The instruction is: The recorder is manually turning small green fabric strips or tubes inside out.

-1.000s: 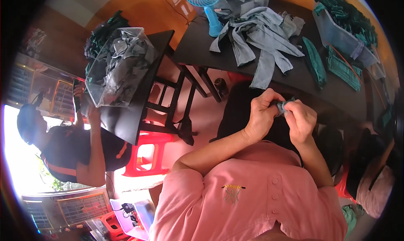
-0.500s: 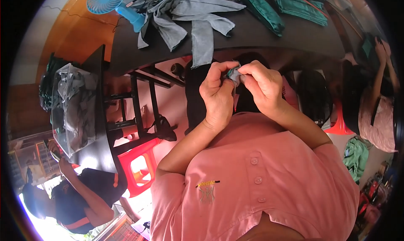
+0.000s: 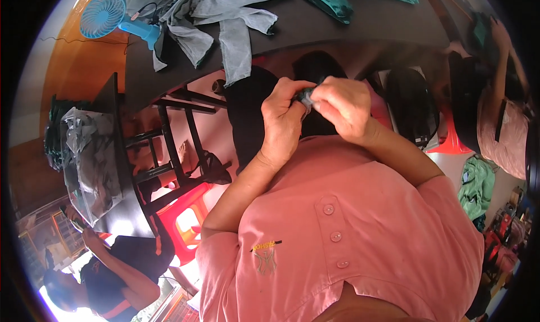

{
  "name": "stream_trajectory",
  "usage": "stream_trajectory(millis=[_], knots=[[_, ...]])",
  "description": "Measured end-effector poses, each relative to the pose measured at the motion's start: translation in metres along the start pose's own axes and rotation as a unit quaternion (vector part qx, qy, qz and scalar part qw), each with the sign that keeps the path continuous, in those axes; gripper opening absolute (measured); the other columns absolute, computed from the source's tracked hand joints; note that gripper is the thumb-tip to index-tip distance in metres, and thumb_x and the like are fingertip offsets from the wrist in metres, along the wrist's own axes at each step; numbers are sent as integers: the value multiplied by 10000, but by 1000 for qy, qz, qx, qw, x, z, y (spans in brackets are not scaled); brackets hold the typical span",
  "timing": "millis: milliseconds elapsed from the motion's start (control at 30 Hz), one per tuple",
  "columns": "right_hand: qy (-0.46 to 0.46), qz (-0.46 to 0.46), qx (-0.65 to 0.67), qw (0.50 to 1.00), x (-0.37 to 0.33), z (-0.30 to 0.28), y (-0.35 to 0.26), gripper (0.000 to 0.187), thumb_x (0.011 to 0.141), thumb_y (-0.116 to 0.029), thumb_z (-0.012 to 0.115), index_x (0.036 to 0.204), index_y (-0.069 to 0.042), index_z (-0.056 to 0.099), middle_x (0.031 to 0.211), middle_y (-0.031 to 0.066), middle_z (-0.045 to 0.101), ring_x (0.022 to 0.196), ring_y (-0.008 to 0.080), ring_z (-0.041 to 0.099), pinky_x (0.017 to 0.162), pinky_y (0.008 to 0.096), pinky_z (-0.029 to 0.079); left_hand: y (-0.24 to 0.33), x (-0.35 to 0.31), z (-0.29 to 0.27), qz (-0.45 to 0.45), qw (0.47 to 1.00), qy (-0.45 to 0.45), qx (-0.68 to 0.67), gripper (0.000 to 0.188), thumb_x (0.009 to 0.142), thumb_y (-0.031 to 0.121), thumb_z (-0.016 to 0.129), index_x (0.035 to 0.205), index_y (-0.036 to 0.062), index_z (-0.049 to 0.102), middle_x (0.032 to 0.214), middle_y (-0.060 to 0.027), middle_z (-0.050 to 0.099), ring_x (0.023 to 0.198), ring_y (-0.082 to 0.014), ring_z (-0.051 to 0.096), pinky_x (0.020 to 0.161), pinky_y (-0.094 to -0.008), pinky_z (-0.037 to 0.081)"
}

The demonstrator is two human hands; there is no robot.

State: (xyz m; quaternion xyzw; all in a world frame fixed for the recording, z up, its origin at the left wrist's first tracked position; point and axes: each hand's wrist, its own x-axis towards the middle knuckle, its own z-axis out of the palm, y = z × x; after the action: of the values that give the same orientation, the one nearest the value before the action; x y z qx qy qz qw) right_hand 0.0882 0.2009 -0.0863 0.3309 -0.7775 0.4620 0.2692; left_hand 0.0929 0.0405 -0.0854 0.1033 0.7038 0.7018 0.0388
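My left hand (image 3: 282, 120) and my right hand (image 3: 346, 109) meet in front of my chest, below the table's near edge. Pinched between their fingertips is a small bunched piece of grey and dark green cloth (image 3: 305, 95), mostly covered by the fingers. My left thumb and forefinger are closed on one side of it. The right fingers curl over its other side, slightly smeared by motion. Beyond my hands, long grey cloth strips (image 3: 235, 46) lie heaped on the dark table (image 3: 315, 39), one end hanging over the edge.
Folded green cloths (image 3: 332, 4) lie at the table's far side. A blue fan (image 3: 104, 15) stands at the far left. Beside a black-legged stand are a clear bag of grey cloth (image 3: 93, 170) and a red stool (image 3: 169, 220). Other people work at lower left (image 3: 121, 271) and right (image 3: 503, 136).
My right hand has turned over more, its knuckles now nearer the cloth, and the bunch shows less between the fingers. The whole view has shifted, with the table's things further up and left.
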Motion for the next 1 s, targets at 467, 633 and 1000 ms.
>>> stream_trajectory(millis=[467, 633, 1000], knots=[[14, 133, 97, 986, -14, -11, -17, 130, 830, 9, 654, 954, -2, 617, 744, 78, 603, 569, 168, 578, 506, 286, 436, -2, 1, 4, -26, 989, 67, -129, 176, 757, -129, 508, 851, -10, 598, 810, -15, 584, 605, -43, 439, 504, -192, 324], [42, 14, 10, 999, -10, 1, -6, 168, 787, 42, 645, 942, 0, 598, 717, 87, 582, 561, 203, 565, 494, 297, 423, 4, -2, 14, -86, 987, 60, -125, 232, 759, -106, 485, 919, -21, 629, 800, -11, 589, 601, -43, 442, 501, -188, 315], [-16, 100, 100, 990, -19, -4, -18, 90, 793, -13, 652, 838, -38, 578, 710, 70, 575, 571, 233, 569, 527, 321, 445, -10, -4, 6, -36, 994, 13, -100, 238, 720, -122, 476, 869, -25, 635, 827, -25, 577, 644, -75, 501, 541, -210, 391]])
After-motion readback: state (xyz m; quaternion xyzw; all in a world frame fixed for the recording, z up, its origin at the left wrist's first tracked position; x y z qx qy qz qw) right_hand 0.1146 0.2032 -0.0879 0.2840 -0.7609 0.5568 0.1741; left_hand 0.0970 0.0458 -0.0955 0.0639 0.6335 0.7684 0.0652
